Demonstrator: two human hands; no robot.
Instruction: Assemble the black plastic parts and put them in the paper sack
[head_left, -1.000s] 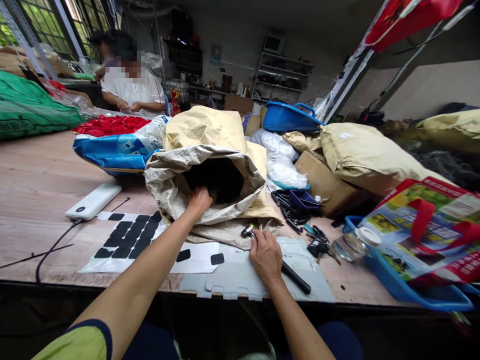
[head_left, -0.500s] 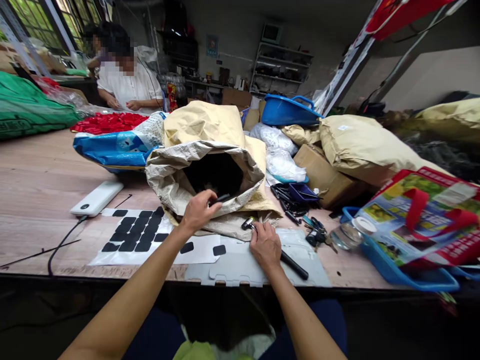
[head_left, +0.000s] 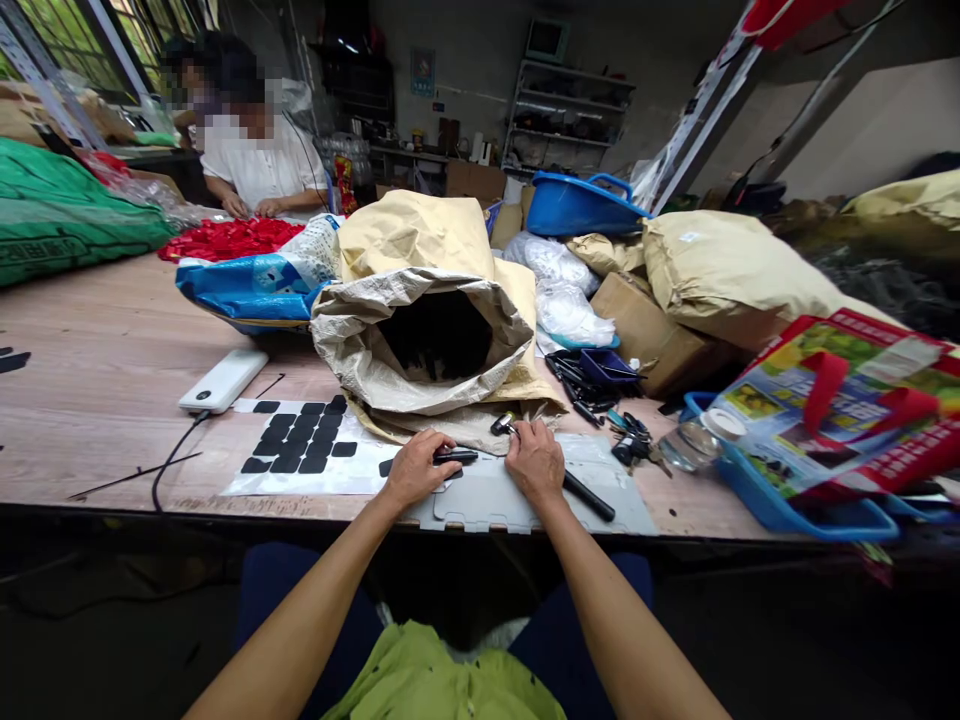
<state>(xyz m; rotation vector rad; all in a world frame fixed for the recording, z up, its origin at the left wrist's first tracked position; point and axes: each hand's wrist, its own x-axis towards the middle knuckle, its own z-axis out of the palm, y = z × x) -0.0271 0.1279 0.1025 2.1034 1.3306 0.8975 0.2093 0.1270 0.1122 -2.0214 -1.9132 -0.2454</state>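
My left hand is closed round a short black rod-like piece, which sticks out to the right of its fingers just above the grey mat. A small hammer with a black handle and metal neck slants across the mat. My right hand is closed over its middle, and the hammer head shows beyond the fingers. Behind both hands lies a paper sack, its mouth facing me; dark contents fill the inside, too dim to make out singly. Left of my left hand is a white sheet with black rounded patches.
A white power bank with a cable lies left. Black parts surround a small dark tray; keys and a clear jar stand right, beside a blue basket. Across the table a person works near red pieces.
My left hand has come down from the sack's mouth towards the mat with the black piece. My right hand stays on the hammer. The camera view has shifted slightly.
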